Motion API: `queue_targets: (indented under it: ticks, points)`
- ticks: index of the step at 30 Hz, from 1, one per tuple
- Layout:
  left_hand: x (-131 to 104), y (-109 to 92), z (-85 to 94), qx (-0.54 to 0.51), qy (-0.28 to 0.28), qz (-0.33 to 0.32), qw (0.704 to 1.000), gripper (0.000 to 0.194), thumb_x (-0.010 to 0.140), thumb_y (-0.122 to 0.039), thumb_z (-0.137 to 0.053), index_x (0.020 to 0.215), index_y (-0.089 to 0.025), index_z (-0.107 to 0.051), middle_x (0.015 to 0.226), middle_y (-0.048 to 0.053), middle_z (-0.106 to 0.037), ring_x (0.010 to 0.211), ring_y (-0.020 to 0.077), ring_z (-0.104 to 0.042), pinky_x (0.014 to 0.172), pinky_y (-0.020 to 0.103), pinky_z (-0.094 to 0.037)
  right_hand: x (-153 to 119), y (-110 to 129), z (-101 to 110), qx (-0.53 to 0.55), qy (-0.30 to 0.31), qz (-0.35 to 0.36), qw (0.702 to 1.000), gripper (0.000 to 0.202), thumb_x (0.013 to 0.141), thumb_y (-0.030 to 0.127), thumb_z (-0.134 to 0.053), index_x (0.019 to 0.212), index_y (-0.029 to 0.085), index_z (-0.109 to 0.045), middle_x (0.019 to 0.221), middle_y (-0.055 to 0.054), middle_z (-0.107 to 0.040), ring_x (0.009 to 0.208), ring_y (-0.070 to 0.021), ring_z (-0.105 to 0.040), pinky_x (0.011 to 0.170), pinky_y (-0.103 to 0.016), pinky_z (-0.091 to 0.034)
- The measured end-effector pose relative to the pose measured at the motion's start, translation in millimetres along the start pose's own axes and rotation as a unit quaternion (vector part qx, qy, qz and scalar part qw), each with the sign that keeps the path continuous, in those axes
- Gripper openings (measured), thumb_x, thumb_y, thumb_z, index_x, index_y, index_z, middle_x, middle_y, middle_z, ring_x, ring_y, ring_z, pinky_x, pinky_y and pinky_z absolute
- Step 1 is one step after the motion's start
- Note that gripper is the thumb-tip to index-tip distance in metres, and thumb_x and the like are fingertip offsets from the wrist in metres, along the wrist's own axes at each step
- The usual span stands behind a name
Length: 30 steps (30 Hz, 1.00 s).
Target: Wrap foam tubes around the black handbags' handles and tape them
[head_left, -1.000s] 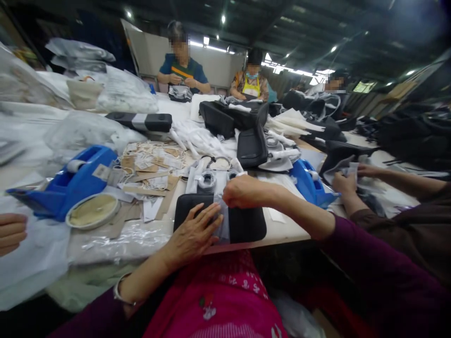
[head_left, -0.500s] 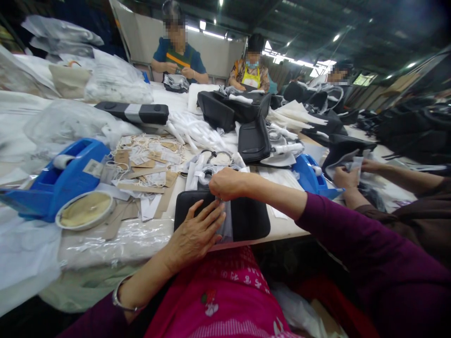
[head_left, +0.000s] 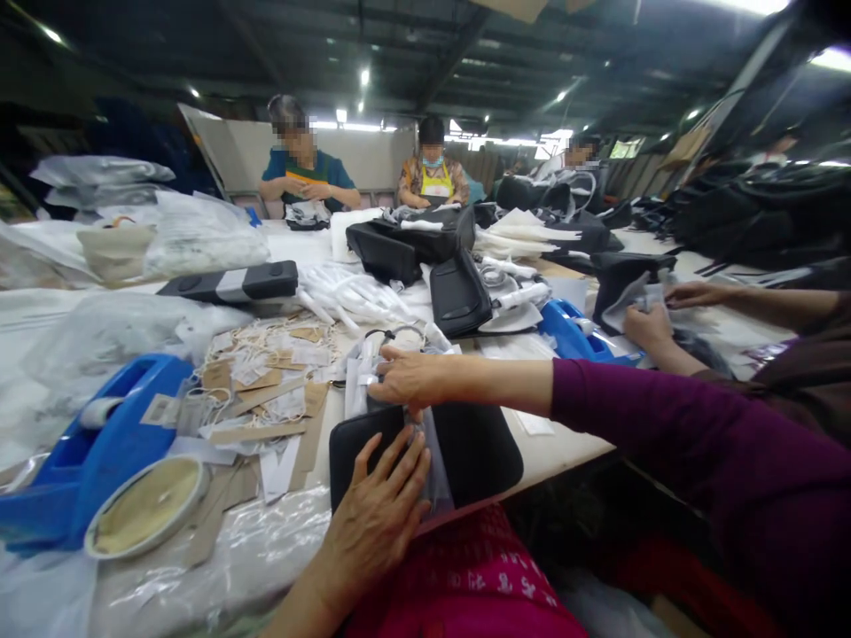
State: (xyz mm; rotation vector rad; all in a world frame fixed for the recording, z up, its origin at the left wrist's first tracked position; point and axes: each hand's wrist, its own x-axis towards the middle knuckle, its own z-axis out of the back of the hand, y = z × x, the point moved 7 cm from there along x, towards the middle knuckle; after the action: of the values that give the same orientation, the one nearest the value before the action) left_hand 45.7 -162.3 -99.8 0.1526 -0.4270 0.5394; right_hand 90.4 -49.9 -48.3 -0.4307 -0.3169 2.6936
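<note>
A black padded case (head_left: 477, 447) lies flat at the table's front edge, with a translucent whitish strip (head_left: 435, 483) wrapped across its middle. My left hand (head_left: 382, 501) rests on the case with its fingers stretched out, the fingertips pressing the strip's edge. Just above those fingertips is my right hand (head_left: 407, 377), its fingers apart and pointing left and its thumb directed down toward the strip. Nothing shows in its grasp, though its underside is hidden. Behind it, a white-wrapped bundle with straps (head_left: 359, 381) is partly covered by the right hand.
Blue tape dispensers (head_left: 120, 434) (head_left: 578, 332) stand at left and right. A round dish (head_left: 150, 505), a heap of tags with strings (head_left: 272, 372) and black bags (head_left: 458, 292) lie around. A co-worker's hands (head_left: 648, 323) work at the right; other people sit across the table.
My right hand has loosened from a closed fist, and its fingers now extend left. The left hand stays on the case. The whole view has tilted upward and shifted.
</note>
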Motion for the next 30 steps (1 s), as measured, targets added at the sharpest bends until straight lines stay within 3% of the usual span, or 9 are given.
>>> queue_targets:
  ticks: [3, 8, 11, 15, 19, 22, 26, 28, 30]
  points:
    - [2, -1, 2.3, 0.015, -0.006, -0.008, 1.0, 0.045, 0.09, -0.026, -0.047, 0.134, -0.019, -0.048, 0.145, 0.009, -0.044, 0.136, 0.0274, -0.035, 0.112, 0.049, -0.02, -3, -32, -8, 0.05, -0.021, -0.008, 0.999, 0.027, 0.078, 0.027, -0.068, 0.099, 0.015, -0.056, 0.087, -0.005, -0.065, 0.096, -0.0227, -0.05, 0.091, -0.034, -0.022]
    - [2, -1, 3.5, 0.034, -0.011, -0.013, 0.999, 0.045, 0.09, -0.025, -0.047, 0.134, -0.018, -0.049, 0.146, 0.008, -0.043, 0.137, 0.0265, -0.032, 0.114, 0.046, -0.015, -17, -85, -18, 0.098, -0.088, -0.153, 0.979, 0.029, 0.078, 0.036, -0.068, 0.092, 0.015, -0.055, 0.097, -0.007, -0.062, 0.099, -0.024, -0.045, 0.089, -0.036, -0.023]
    - [2, -2, 3.1, 0.046, -0.008, -0.018, 0.999, 0.046, 0.089, -0.021, -0.047, 0.135, -0.018, -0.047, 0.146, 0.008, -0.042, 0.137, 0.0266, -0.032, 0.114, 0.047, -0.013, -23, -86, -24, 0.157, -0.115, -0.193, 0.962, 0.047, 0.069, 0.048, -0.073, 0.096, 0.016, -0.053, 0.104, -0.008, -0.059, 0.099, -0.0245, -0.045, 0.088, -0.036, -0.026]
    - [3, -1, 3.5, 0.037, -0.003, -0.015, 0.999, 0.046, 0.089, -0.022, -0.047, 0.135, -0.018, -0.047, 0.146, 0.008, -0.042, 0.138, 0.0265, -0.032, 0.114, 0.047, -0.015, -17, -76, -41, 0.134, -0.087, -0.213, 0.964, 0.069, 0.056, 0.055, -0.078, 0.105, 0.013, -0.052, 0.112, -0.015, -0.054, 0.106, -0.0312, -0.043, 0.091, -0.043, -0.028]
    - [3, -2, 3.8, 0.041, 0.001, -0.015, 0.999, 0.047, 0.089, -0.021, -0.047, 0.136, -0.018, -0.046, 0.146, 0.009, -0.042, 0.137, 0.0264, -0.033, 0.113, 0.047, -0.019, -15, -90, -44, 0.131, -0.129, -0.296, 0.937, 0.046, 0.067, 0.03, -0.072, 0.106, 0.011, -0.054, 0.114, -0.017, -0.054, 0.108, -0.032, -0.044, 0.092, -0.044, -0.03]
    - [1, -2, 3.5, 0.057, 0.011, -0.02, 0.998, 0.051, 0.087, -0.017, -0.047, 0.138, -0.019, -0.044, 0.148, 0.01, -0.039, 0.138, 0.027, -0.032, 0.112, 0.049, -0.022, -39, -107, -34, 0.234, -0.244, -0.364, 0.868, 0.023, 0.073, 0.008, -0.054, 0.095, 0.015, -0.058, 0.105, -0.01, -0.057, 0.102, -0.0237, -0.049, 0.088, -0.037, -0.035]
    - [0, -2, 4.2, 0.047, 0.022, -0.025, 0.998, 0.054, 0.086, -0.018, -0.05, 0.139, -0.018, -0.041, 0.149, 0.01, -0.037, 0.139, 0.0275, -0.03, 0.111, 0.049, -0.027, -103, -114, -40, 0.414, -0.406, -0.404, 0.707, 0.016, 0.074, 0.009, -0.047, 0.085, 0.017, -0.056, 0.087, -0.002, -0.058, 0.082, -0.0149, -0.053, 0.079, -0.028, -0.041]
    - [0, 0, 7.2, 0.018, 0.007, -0.004, 1.0, 0.052, 0.085, -0.016, -0.049, 0.137, -0.019, -0.044, 0.148, 0.009, -0.04, 0.139, 0.0264, -0.03, 0.111, 0.048, -0.028, -136, -108, -63, 0.498, -0.42, -0.45, 0.611, 0.012, 0.075, 0.016, -0.053, 0.087, 0.016, -0.056, 0.086, -0.003, -0.059, 0.081, -0.0156, -0.055, 0.078, -0.028, -0.044]
    - [-1, 7, 12.6, -0.023, -0.03, 0.046, 0.998, 0.049, 0.085, -0.01, -0.046, 0.132, -0.021, -0.049, 0.145, 0.008, -0.043, 0.138, 0.0255, -0.031, 0.11, 0.047, -0.032, -157, -92, -94, 0.586, -0.383, -0.488, 0.521, 0.024, 0.076, 0.027, -0.06, 0.096, 0.015, -0.056, 0.093, -0.007, -0.061, 0.088, -0.0189, -0.058, 0.077, -0.03, -0.046]
